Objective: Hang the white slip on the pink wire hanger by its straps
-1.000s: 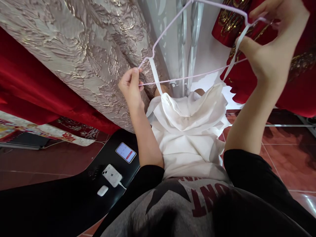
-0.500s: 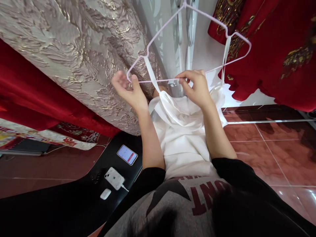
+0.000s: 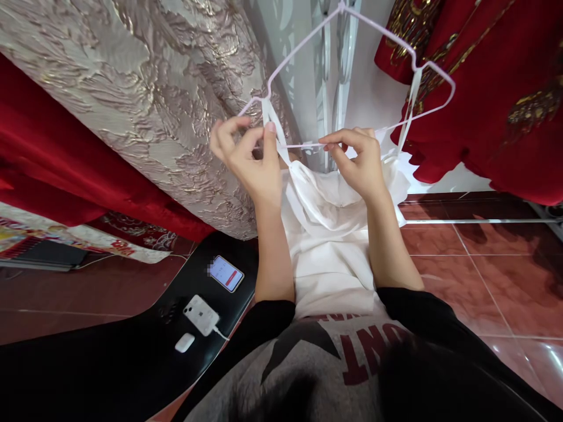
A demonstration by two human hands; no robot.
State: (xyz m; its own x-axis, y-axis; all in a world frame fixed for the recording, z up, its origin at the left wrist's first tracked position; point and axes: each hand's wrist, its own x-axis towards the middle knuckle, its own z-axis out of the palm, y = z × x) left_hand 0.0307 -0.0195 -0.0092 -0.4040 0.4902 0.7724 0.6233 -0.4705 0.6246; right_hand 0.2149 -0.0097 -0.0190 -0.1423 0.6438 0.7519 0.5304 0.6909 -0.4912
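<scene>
A white satin slip dress [image 3: 334, 246] hangs by two thin straps from a pale pink wire hanger [image 3: 387, 41] in front of me. My left hand [image 3: 248, 158] is raised at the hanger's left notch, its fingers pinched around the left strap [image 3: 273, 130]. My right hand [image 3: 358, 161] sits at the middle of the hanger's bottom bar, thumb and forefinger pinched on the bar or a small white tag there. The right strap [image 3: 411, 105] runs over the hanger's right notch, untouched.
A beige-and-gold brocade garment [image 3: 145, 99] hangs at left over red fabric [image 3: 53, 170]. Red embroidered clothing [image 3: 497, 99] hangs at right. A black seat [image 3: 109, 357] at lower left carries two phones [image 3: 225, 273] and a white earbud case [image 3: 183, 342]. Red floor tiles [image 3: 484, 275] lie at right.
My right hand left the hanger's right shoulder and came down to the middle of the bottom bar. My left hand shifted from the hanger's left end onto the left strap.
</scene>
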